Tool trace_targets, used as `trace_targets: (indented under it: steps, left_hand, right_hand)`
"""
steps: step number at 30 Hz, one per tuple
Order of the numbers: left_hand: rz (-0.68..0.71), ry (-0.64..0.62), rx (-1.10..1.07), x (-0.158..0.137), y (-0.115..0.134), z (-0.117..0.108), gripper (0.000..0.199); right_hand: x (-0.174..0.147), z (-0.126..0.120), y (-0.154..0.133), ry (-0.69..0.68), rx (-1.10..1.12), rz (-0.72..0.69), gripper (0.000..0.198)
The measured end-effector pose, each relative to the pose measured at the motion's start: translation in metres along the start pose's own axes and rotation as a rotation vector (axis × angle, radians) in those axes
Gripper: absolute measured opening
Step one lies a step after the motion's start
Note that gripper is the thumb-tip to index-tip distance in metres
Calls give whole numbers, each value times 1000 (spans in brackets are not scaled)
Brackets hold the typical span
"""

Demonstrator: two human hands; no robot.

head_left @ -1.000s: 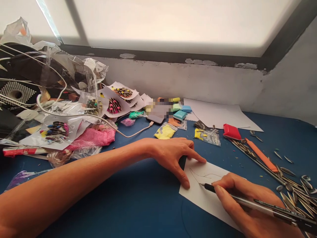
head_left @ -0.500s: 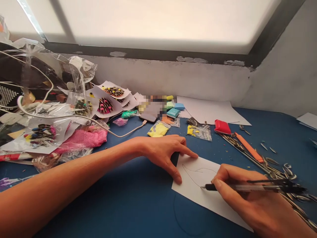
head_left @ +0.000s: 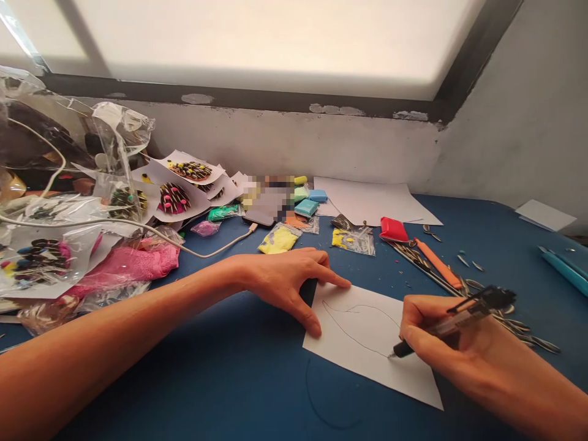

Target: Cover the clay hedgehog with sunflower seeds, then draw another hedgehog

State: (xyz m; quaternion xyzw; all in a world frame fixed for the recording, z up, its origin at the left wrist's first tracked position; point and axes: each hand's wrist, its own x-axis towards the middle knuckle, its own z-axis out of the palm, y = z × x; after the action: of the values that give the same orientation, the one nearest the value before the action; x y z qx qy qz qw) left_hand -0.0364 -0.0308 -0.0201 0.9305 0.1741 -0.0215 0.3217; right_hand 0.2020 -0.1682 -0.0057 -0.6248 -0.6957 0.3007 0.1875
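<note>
A small white sheet of paper [head_left: 362, 361] lies at a slant on the dark blue tabletop, with a thin curved outline drawn on it. My right hand [head_left: 454, 343] grips a black pen [head_left: 463, 318], its tip touching the paper at the lower end of the line. The hand covers the right part of the sheet. My left hand [head_left: 294, 282] rests at the sheet's left side, thumb and index finger spread apart and pressing its edge; the other fingers are curled behind.
Right of the paper lie an orange-handled tool [head_left: 438, 263], sunflower seeds and a red packet [head_left: 394, 229]. Behind are yellow clay bags [head_left: 278, 239], a white cable [head_left: 220, 252] and larger paper [head_left: 376, 199]. Seed-decorated sheets [head_left: 174, 199] and a pink cloth [head_left: 133, 266] crowd the left.
The pen tip has moved right and slightly down, lengthening the lower curve of the outline. The pen stands more upright. My left hand keeps its place on the paper, while the view has shifted right.
</note>
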Motion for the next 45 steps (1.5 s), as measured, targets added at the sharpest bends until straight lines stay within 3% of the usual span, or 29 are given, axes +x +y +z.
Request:
trace_targets:
  steps: [13, 27, 30, 35, 39, 45]
  left_hand:
    - [-11, -5, 12, 1, 2, -1, 83]
    - [1, -9, -2, 2, 3, 0, 80]
    - [-4, -9, -1, 1, 3, 0, 81]
    - [3, -2, 12, 0, 4, 0, 80]
    - [-3, 15, 31, 0, 7, 0, 81]
    - [31, 64, 73, 2, 5, 4, 80]
  right_hand:
    - [-3, -14, 5, -22, -67, 78, 28]
    - [1, -16, 13, 68, -79, 34, 32]
    - [1, -17, 14, 123, -79, 16, 34]
    - [3, -17, 26, 428, -8, 7, 37]
    - [2, -11, 27, 400, 85, -25, 41]
    - [-4, 23, -9, 468, 67, 2, 34]
